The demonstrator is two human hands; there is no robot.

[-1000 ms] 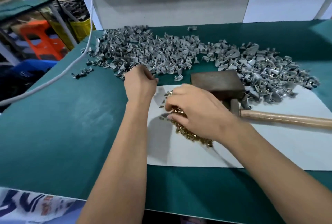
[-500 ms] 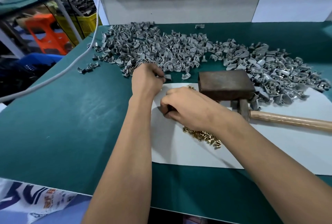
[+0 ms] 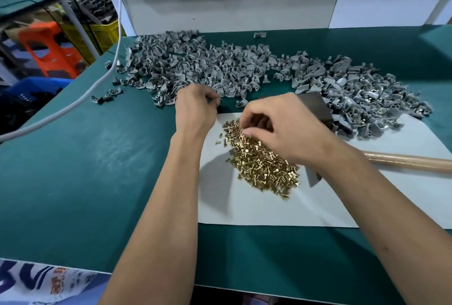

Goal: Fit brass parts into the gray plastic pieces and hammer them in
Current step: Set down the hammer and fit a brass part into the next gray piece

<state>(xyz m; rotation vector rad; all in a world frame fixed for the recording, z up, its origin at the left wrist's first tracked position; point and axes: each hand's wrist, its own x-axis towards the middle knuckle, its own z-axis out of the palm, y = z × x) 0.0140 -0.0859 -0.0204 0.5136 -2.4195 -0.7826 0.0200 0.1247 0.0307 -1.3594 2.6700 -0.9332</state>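
- Now the right hand point(image 3: 281, 128) is over the far end of the heap of brass parts point(image 3: 264, 160), its fingers curled down and its fingertips point(image 3: 247, 132) touching the heap; whether they pinch one part already, cannot be told
- The brass parts lie in a long heap on the white sheet point(image 3: 269, 209), which is spread on the near right part of the green table point(image 3: 85, 170)
- The left hand point(image 3: 195, 111) is just left of the right hand, at the far left corner of the sheet, with the fingers curled; it seems to hold a small gray piece, but the piece is mostly hidden
- The gray plastic pieces point(image 3: 220, 69) are in a wide pile on the far side of the table, from the left to the right, and a few single ones lie apart at the left
- The hammer point(image 3: 320, 109) lies on the sheet behind the right hand, its dark head partly hidden, its wooden handle point(image 3: 411, 162) going to the right
- A white cable point(image 3: 93, 89) hangs down and crosses the far left of the table
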